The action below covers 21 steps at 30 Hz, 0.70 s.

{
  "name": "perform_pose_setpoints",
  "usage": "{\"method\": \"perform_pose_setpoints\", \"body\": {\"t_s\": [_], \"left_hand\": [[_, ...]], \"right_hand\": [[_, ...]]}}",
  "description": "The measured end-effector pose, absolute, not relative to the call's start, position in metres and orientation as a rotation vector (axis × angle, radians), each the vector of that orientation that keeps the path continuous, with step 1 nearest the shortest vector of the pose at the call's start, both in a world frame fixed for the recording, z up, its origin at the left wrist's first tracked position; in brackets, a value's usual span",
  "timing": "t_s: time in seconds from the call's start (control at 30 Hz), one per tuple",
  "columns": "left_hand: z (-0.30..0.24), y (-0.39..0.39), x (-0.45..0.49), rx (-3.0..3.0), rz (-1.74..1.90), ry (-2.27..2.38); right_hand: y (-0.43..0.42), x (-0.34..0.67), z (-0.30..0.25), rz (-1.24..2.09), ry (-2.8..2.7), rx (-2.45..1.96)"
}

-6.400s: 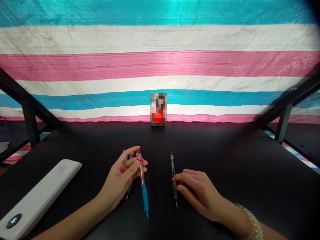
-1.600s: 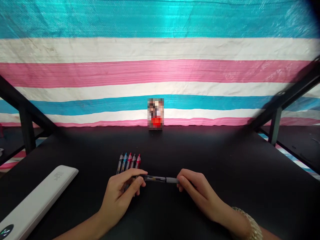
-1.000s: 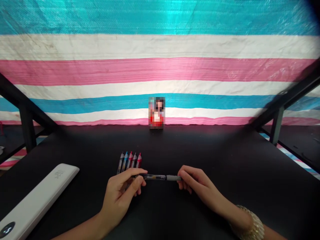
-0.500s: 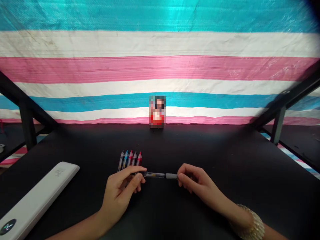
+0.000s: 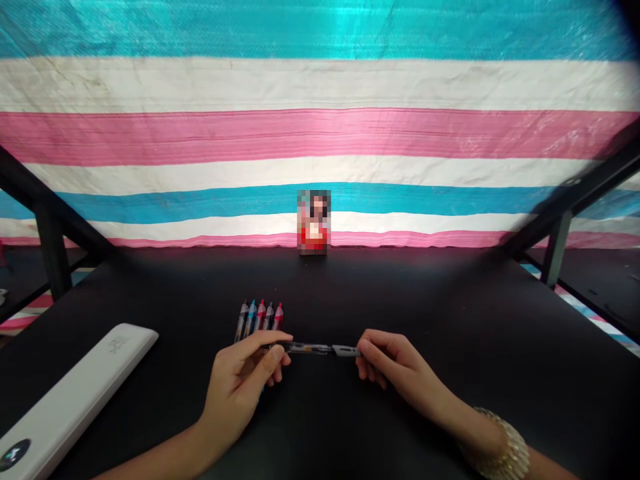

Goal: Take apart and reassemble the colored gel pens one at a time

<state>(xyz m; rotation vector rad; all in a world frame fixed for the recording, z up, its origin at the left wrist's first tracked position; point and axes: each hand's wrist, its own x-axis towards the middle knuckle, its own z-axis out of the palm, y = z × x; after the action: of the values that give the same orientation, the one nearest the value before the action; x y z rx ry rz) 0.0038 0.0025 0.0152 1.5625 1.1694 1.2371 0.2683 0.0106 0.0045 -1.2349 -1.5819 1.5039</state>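
A clear-barrelled pen [image 5: 311, 349] with a grey grip section lies level between my hands, above the black table. My left hand [image 5: 245, 377] pinches its left end between thumb and forefinger. At the other end, the thumb and fingers of my right hand [image 5: 387, 360] close on the tip of the grey part. Just behind my left hand lies a row of several pens [image 5: 259, 317] with black, blue and red ends pointing away from me. My left hand hides their near ends.
On the left of the black table [image 5: 320, 287] lies a long white device [image 5: 85, 393] with a small round display. A small pixelated picture [image 5: 314, 223] stands at the far edge, before a striped tarp [image 5: 320, 137]. Dark frame bars [image 5: 553, 250] flank both sides.
The pen's grey part has turned about its length, so a slotted side now shows. My right fingers have shifted slightly on it. My left hand stays in place.
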Motion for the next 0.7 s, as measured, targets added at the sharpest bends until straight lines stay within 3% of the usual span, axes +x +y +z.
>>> {"method": "perform_pose_setpoints", "body": {"t_s": [0.7], "left_hand": [[0.0122,0.0027,0.0037,1.482,1.251,1.171]], "right_hand": [[0.0117,0.2687,0.0066,1.558,-1.519,-1.221]]}}
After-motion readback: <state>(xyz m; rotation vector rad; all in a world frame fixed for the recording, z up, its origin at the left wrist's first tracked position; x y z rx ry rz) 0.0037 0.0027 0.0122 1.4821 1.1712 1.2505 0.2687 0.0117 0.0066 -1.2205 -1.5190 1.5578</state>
